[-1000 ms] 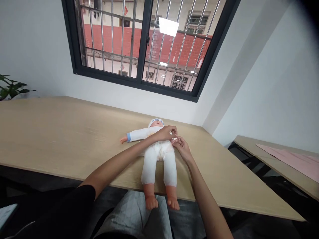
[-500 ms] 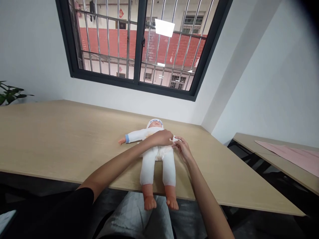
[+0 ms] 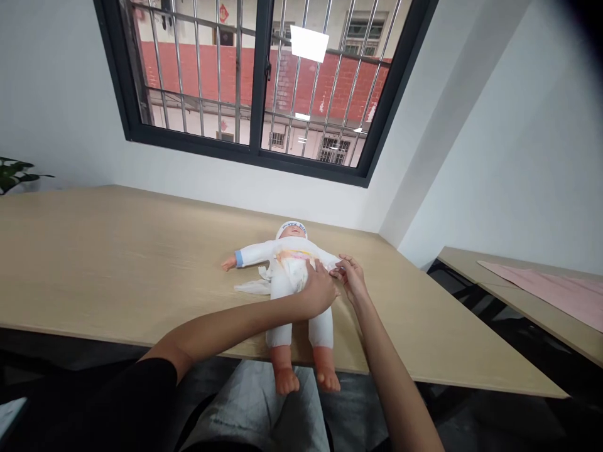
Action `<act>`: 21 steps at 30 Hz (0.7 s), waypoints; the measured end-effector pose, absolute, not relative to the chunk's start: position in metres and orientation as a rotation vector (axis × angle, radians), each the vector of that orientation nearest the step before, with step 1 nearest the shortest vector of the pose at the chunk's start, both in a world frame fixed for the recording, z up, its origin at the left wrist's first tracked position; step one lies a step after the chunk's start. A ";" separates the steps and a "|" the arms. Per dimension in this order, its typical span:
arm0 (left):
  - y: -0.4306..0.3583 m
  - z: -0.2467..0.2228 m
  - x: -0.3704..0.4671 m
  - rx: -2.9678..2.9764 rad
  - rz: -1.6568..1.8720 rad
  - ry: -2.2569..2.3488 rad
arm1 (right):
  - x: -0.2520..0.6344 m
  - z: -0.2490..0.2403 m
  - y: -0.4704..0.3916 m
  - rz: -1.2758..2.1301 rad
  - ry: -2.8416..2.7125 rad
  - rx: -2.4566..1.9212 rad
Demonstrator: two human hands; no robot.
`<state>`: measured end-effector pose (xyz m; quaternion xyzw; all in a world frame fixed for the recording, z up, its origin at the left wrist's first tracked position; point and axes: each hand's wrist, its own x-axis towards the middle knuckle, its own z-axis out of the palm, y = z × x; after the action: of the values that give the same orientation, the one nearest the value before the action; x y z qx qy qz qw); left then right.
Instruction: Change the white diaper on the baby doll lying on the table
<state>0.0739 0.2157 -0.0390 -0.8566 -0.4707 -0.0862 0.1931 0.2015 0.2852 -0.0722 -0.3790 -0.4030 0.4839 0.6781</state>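
On the table a baby doll [image 3: 257,253] lies on its back in white clothes with a blue cuff, its feet hanging past the front edge. A white diaper [image 3: 293,267] with a coloured print covers its lower belly, and a loose white flap [image 3: 253,287] spreads out at the left. My left hand [image 3: 320,290] lies over the diaper's right part, its visible fingers stretched out and apart. My right hand [image 3: 351,276] is closed at the end of the doll's right-side sleeve [image 3: 328,258]. The doll's hand on that side is largely hidden.
The wooden table [image 3: 155,251] meets the wall under a barred window [image 3: 257,81]. A second table [image 3: 459,263] with a pink cloth [image 3: 541,289] stands at the right. A plant [image 3: 16,172] shows at the far left.
My left hand has moved down from the doll's belly, exposing the diaper print and the loose flap. My right hand has shifted slightly up and right. The view has tilted a little.
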 end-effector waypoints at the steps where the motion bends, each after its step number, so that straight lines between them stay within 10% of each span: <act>1: 0.215 -0.038 0.073 -2.404 -0.245 -1.321 | 0.202 -0.072 0.285 1.101 -0.893 -0.840; 21: 0.216 -0.043 0.079 -2.374 -0.208 -1.261 | 0.202 -0.070 0.282 1.160 -0.930 -0.819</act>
<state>0.0792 0.2164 -0.0432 -0.8587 -0.4561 -0.0752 0.2212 0.2023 0.2819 -0.0700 -0.3622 -0.4113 0.5129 0.6608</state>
